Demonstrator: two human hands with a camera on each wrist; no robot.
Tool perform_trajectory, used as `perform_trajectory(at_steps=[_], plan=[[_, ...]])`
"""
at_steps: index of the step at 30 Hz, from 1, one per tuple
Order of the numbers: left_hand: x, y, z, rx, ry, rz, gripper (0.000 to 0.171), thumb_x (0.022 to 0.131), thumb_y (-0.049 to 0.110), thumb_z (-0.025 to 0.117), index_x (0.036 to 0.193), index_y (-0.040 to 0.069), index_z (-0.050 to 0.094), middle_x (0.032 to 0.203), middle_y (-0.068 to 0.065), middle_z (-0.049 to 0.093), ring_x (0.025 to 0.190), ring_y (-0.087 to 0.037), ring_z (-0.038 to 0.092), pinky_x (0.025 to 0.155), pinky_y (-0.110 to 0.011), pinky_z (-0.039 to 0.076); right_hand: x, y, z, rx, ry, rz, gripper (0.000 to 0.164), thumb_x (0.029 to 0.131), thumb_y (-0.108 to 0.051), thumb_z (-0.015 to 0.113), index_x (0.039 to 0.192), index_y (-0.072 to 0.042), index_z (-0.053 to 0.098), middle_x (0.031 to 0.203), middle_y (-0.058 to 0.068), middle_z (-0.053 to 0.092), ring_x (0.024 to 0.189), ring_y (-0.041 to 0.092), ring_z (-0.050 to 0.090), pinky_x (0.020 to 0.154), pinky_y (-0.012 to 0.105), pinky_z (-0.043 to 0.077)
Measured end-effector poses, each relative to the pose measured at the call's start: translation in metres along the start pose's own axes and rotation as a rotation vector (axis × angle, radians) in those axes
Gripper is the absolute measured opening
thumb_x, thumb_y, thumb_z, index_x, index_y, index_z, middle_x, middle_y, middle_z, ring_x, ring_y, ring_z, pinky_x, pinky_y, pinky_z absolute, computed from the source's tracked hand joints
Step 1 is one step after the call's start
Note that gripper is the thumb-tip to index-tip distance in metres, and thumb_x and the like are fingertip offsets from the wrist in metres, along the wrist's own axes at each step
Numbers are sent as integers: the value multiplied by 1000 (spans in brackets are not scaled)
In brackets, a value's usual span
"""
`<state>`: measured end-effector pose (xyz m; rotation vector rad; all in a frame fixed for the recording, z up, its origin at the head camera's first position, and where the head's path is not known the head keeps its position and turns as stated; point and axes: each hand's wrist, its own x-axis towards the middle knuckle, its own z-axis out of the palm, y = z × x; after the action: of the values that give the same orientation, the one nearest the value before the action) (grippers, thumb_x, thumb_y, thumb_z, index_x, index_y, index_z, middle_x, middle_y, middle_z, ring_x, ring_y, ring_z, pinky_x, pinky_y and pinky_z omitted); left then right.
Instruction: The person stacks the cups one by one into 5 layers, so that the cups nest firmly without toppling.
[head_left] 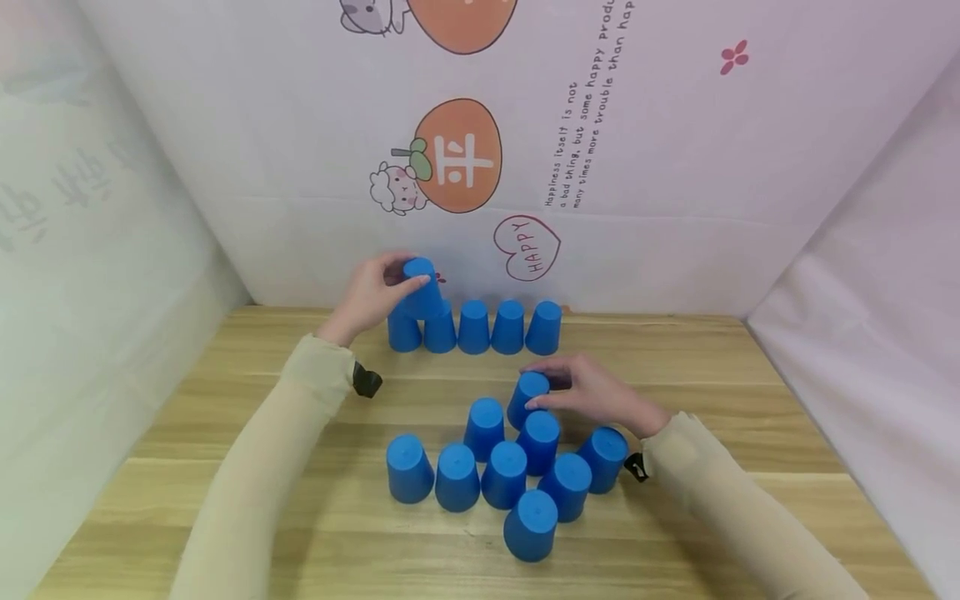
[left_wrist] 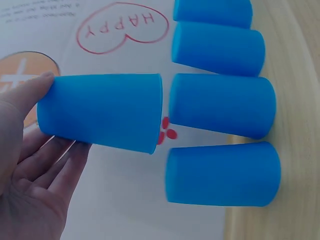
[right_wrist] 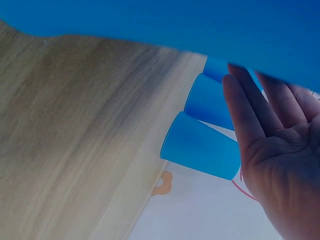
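My left hand (head_left: 372,292) grips an upside-down blue cup (head_left: 422,287) near its narrow end, thumb on one side and fingers on the other. In the left wrist view this held cup (left_wrist: 102,111) has its rim just above the gap between two cups of the back row. That row (head_left: 474,327) has several blue cups standing upside down side by side. Lower right, my right hand (head_left: 588,389) has thumb and fingers around another upside-down blue cup (head_left: 529,398), the far one of a loose group. In the right wrist view, blue cups partly cover the right fingers (right_wrist: 245,107).
Several more upside-down blue cups (head_left: 457,477) stand close together on the wooden table (head_left: 315,500), one near the front (head_left: 531,525) and one by the right wrist (head_left: 604,458). A printed white cloth (head_left: 637,250) rises behind the back row.
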<state>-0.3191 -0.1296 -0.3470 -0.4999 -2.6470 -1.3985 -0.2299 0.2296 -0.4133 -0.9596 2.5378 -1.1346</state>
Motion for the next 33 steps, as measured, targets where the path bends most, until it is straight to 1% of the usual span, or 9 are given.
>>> perform_trajectory(at_steps=[5,8,15,19,23,26,29,31,33], plan=[[8,-10,4,19,22,-14,58,99,37,69,144,3,54,135,-16,60,118,-33,61,101,-47,50,0,0,0,9,2,-3,52,92,-32,78,134,-4,64,125,0,70,110,15,68,94,40,55],[11,-13,6,22,39,-20,59,100,37,68,144,1,53,134,-17,60,119,-34,60,101,-48,50,0,2,0,14,4,-5,52,93,-32,78,134,-3,64,125,1,69,110,17,68,94,41,55],[14,-12,6,34,41,-20,60,100,35,68,145,-1,51,137,-20,59,120,-36,60,102,-49,49,1,4,1,16,6,7,52,92,-32,79,134,-5,65,125,0,69,111,15,67,94,40,55],[15,-12,6,43,35,-33,61,100,36,68,146,-1,51,138,-20,58,121,-37,59,103,-50,49,0,3,2,21,8,6,52,93,-31,78,135,-4,64,126,3,69,112,19,67,94,44,55],[15,-12,5,41,36,-40,64,99,37,69,146,-1,50,139,-21,57,123,-37,59,103,-49,48,1,4,2,39,9,9,51,93,-31,78,135,-6,64,127,6,69,113,23,67,95,49,54],[12,-10,4,21,40,-58,69,97,39,72,148,0,48,144,-20,54,129,-36,54,107,-48,45,1,4,3,44,10,9,50,93,-31,78,135,-8,64,128,5,68,113,23,67,95,48,54],[7,-6,2,-5,57,-74,75,94,42,74,151,4,45,150,-16,49,136,-34,48,111,-47,41,0,5,3,43,12,0,51,93,-30,78,135,-4,63,128,6,68,113,23,67,94,47,54],[1,0,-1,-18,81,-60,76,93,43,76,152,7,45,152,-13,48,139,-32,45,113,-47,38,0,4,3,43,15,1,53,93,-30,78,135,-3,63,128,6,69,113,22,67,94,47,55],[-8,8,-4,-33,98,-27,76,91,43,77,152,9,46,151,-11,49,140,-29,44,114,-47,37,0,4,3,46,15,-3,54,93,-30,78,136,-1,62,128,7,68,113,23,67,94,49,54]])
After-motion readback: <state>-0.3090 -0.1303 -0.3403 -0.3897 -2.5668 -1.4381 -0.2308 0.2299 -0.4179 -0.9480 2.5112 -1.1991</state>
